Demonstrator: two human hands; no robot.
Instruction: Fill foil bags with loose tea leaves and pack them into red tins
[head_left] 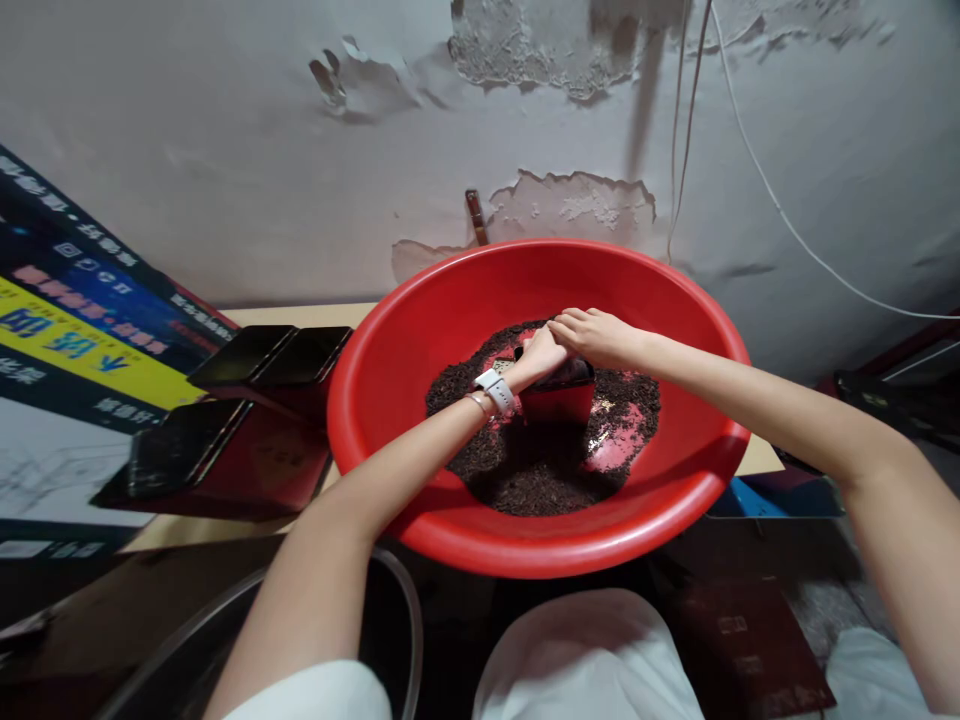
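We see our left hand (538,356) grasping a small red square tin (558,400), our right hand (592,335) pressing flat on its top, inside a big red plastic basin (375,400), dark loose tea leaves (525,470) around.

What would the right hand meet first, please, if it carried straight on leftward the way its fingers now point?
Probably the left hand: the right hand lies over the small red container, its fingertips already at or touching the left one. Depth there is hard to judge.
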